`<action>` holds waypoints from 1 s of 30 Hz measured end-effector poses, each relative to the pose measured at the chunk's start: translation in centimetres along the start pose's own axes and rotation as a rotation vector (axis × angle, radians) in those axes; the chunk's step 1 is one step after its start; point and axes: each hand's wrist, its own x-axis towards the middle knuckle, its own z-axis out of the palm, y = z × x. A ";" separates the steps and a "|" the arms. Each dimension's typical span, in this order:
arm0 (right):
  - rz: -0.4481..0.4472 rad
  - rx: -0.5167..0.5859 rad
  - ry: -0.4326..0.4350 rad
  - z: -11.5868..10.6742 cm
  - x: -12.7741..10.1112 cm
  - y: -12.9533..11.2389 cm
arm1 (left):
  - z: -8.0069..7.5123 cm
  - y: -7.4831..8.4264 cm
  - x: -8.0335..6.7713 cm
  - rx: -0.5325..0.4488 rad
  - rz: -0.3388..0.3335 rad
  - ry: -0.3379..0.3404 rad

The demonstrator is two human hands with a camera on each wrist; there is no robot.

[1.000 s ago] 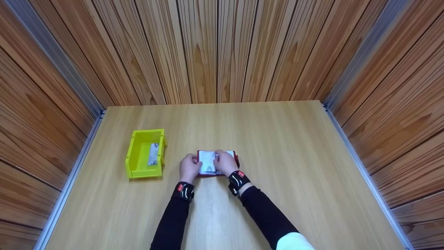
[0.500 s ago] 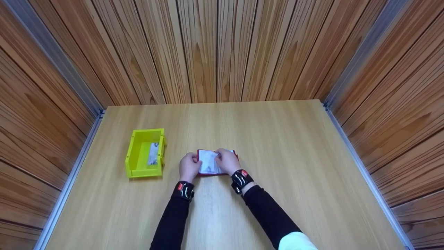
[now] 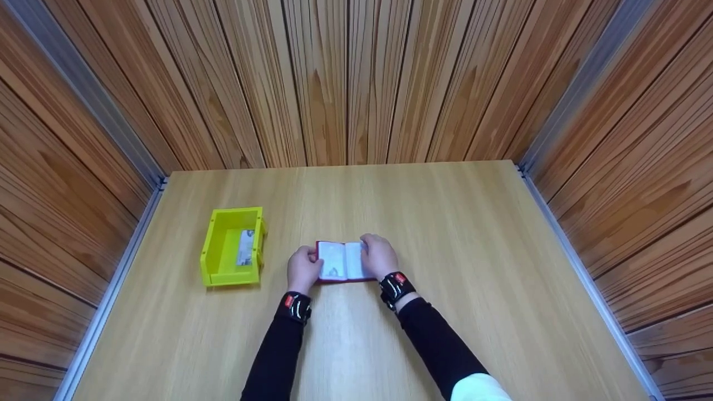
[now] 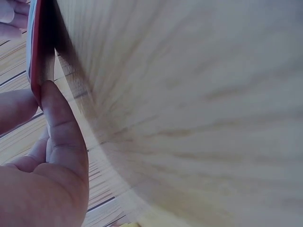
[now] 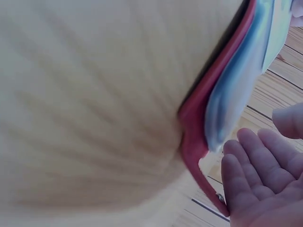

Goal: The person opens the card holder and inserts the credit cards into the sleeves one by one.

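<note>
yellow bin (image 3: 232, 247) | card inside (image 3: 245, 247) | wooden table (image 3: 445, 234) | plank walls (image 3: 345, 78)

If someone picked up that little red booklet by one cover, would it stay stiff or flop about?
The red booklet would probably flop: it lies spread open on the table, with the left hand gripping one edge and the right hand on the other. Its clear sleeves look thin, so they would likely fan out. It seems light for its size.

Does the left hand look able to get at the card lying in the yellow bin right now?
Probably yes: the yellow bin is open-topped, just beside the left hand, bare table between. But that hand grips the red card holder.
</note>
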 end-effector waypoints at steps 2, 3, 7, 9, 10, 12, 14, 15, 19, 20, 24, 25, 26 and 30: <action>0.012 -0.015 -0.010 0.0 0.0 0.2 | 0.0 -0.1 0.0 0.000 -0.005 -0.003; 0.015 -0.017 -0.014 -0.1 -0.1 0.2 | 0.0 -0.1 0.1 0.005 -0.002 -0.002; 0.004 -0.027 -0.018 -0.3 -0.3 0.2 | 0.0 -0.1 0.0 0.012 0.012 0.001; -0.011 -0.029 -0.012 -0.4 -0.5 0.2 | 0.0 -0.1 -0.1 0.009 0.015 0.004; -0.016 -0.033 -0.009 -0.4 -0.5 0.2 | -0.1 -0.1 -0.1 0.004 0.019 0.007; -0.022 -0.036 -0.009 -0.4 -0.6 0.2 | -0.1 0.0 -0.1 -0.008 0.015 0.008; -0.019 -0.041 -0.016 -0.4 -0.6 0.2 | -0.1 0.1 -0.2 -0.008 0.023 0.020; -0.016 -0.042 -0.020 -0.4 -0.6 0.2 | -0.1 0.2 -0.2 -0.009 0.022 0.019; -0.007 -0.051 -0.044 -0.4 -0.5 0.2 | 0.0 0.2 -0.1 -0.006 0.006 0.015; -0.005 -0.055 -0.049 -0.4 -0.5 0.1 | 0.0 0.1 0.0 -0.010 -0.007 0.003; 0.007 -0.069 -0.070 -0.5 -0.5 -0.1 | 0.0 -0.1 0.1 0.004 -0.017 -0.008; 0.008 -0.072 -0.073 -0.6 -0.6 -0.1 | 0.0 -0.1 0.1 0.006 -0.019 -0.009; 0.004 -0.077 -0.072 -0.6 -0.6 -0.1 | 0.0 0.0 0.1 0.009 -0.019 -0.008; -0.016 -0.089 -0.065 -0.5 -0.7 -0.1 | 0.0 0.1 0.0 0.012 -0.022 -0.007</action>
